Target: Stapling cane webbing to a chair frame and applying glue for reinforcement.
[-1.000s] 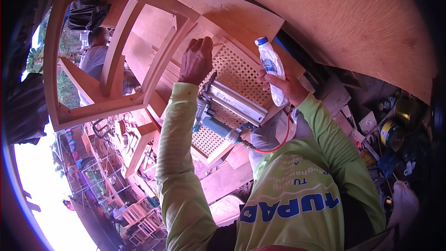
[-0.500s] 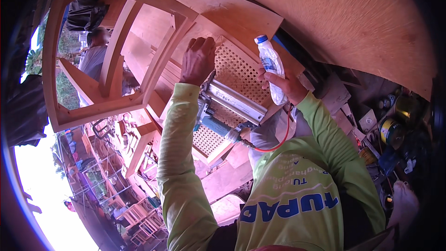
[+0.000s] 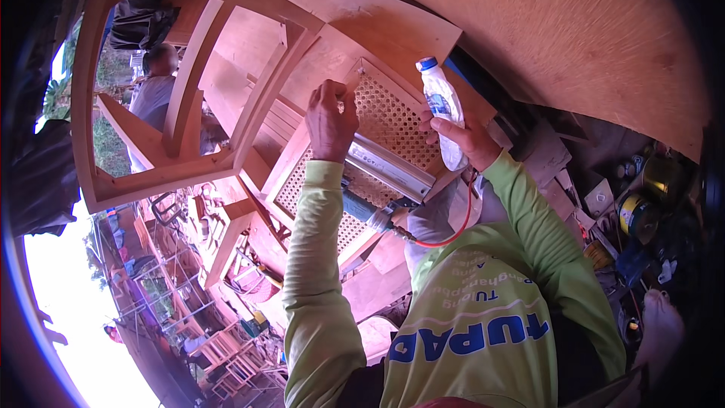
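Note:
In my right hand [image 3: 472, 140] is a crumpled plastic bottle [image 3: 440, 98] with a blue cap, cap end up; its contents look white. My left hand [image 3: 331, 122] is closed, fingers curled together over the woven cane panel [image 3: 393, 117]; whatever they may hold is hidden. The panel sits in a wooden frame in front of me. A pneumatic nail gun [image 3: 389, 170] with a silver magazine lies across the cane, partly behind my left hand and wrist. Its red hose [image 3: 453, 238] curves toward my right forearm. A small whitish spot shows at the panel's far corner.
A wooden frame with curved bars [image 3: 189, 79] stands at the far left, with another person [image 3: 155, 87] beyond it. A large plywood sheet [image 3: 574, 38] leans in from the upper right. Cans and tools [image 3: 638, 215] crowd the right side. Wood scraps lie at the left.
My left hand has drawn back slightly toward me and to the right, uncovering the panel's far corner and its left edge. My right hand and the bottle have hardly moved.

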Tool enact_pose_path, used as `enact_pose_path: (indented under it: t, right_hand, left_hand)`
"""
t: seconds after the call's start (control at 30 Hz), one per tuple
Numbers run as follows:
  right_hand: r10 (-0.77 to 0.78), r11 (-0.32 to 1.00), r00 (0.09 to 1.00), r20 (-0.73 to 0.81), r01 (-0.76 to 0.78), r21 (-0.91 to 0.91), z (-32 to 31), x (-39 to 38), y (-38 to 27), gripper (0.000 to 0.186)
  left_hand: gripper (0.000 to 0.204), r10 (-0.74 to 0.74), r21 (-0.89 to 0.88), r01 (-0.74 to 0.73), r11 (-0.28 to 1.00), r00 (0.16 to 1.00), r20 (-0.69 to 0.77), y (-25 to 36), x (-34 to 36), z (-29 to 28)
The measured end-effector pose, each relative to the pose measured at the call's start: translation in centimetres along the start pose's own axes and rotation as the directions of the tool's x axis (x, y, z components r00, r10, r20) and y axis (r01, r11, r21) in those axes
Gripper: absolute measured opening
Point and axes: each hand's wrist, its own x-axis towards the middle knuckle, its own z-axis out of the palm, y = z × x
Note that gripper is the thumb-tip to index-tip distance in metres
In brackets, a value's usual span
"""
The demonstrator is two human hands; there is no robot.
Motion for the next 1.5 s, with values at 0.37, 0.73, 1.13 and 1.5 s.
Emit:
enact_pose_path:
  t: [0.37,0.73,1.13,1.5]
  right_hand:
    - [0.000,1.000,1.000,0.016,-0.001,0.004,0.0,0.2,0.2,0.057]
    - [-0.028,0.999,0.999,-0.019,0.028,0.025,0.0,0.1,0.5,0.054]
    - [-0.029,1.000,0.999,0.035,0.029,0.002,0.0,0.3,0.6,0.051]
    - [-0.027,1.000,0.999,0.036,0.027,-0.011,-0.2,0.2,0.4,0.050]
  left_hand:
    - [0.017,-0.031,0.005,0.032,0.999,0.996,-0.078,0.6,-0.9,2.4]
    - [0.014,-0.070,-0.031,0.066,0.997,0.984,-0.163,1.3,-1.3,2.8]
    - [0.009,-0.026,-0.128,0.021,0.992,0.999,-0.034,-2.5,1.3,-0.7]
    - [0.007,0.127,-0.057,-0.125,0.991,0.992,0.023,-2.1,2.8,-0.1]
